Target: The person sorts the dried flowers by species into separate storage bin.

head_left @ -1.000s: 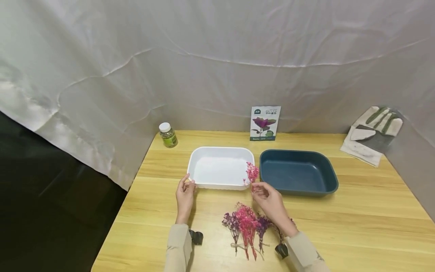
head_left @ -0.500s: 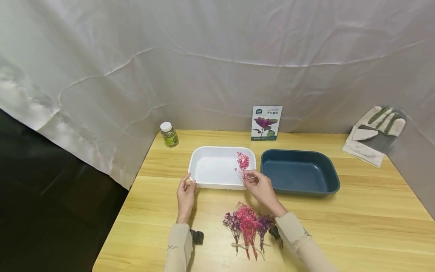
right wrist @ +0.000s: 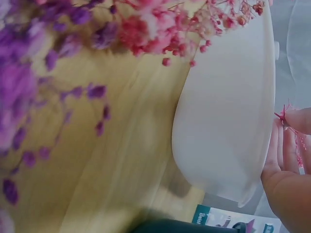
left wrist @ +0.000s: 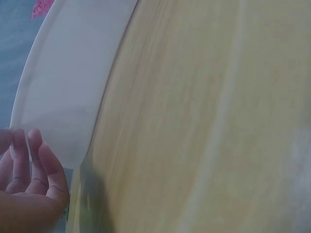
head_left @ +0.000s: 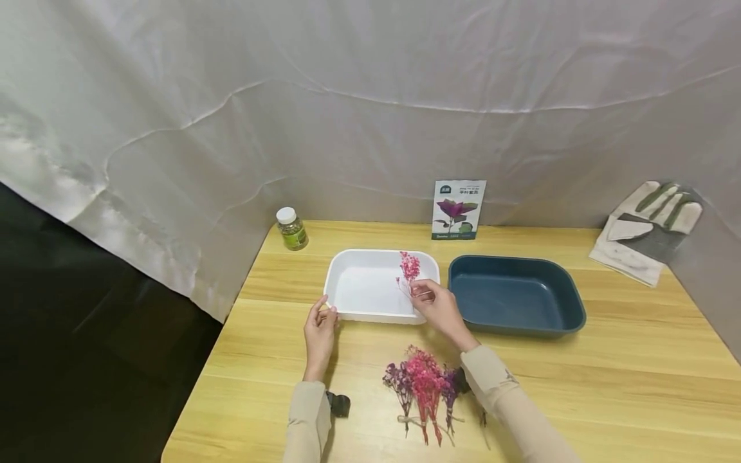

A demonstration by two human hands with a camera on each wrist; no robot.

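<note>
Over the right part of the white tray (head_left: 370, 283), my right hand (head_left: 438, 310) pinches a pink flower sprig (head_left: 410, 265) by its stems, blossoms pointing away from me. The right wrist view shows the hand (right wrist: 291, 170) at the tray's rim, with thin red stems (right wrist: 285, 121) between thumb and fingers. My left hand (head_left: 320, 337) grips the near left corner of the tray; in the left wrist view its fingers (left wrist: 19, 150) lie at the rim. Pink flowers (head_left: 425, 379) and purple flowers (head_left: 399, 381) tied in bunches lie on the table in front of the tray.
A dark blue tray (head_left: 515, 296) stands right of the white one. Behind are a white-capped jar (head_left: 292, 229) at left and a seed packet (head_left: 458, 210) against the curtain. Gloves (head_left: 648, 231) lie at the far right. The wooden table (head_left: 625, 360) extends right.
My right hand has carried the pink sprig left and away from me, from the white tray's near right corner to above its inside. My left hand has stayed on the tray corner.
</note>
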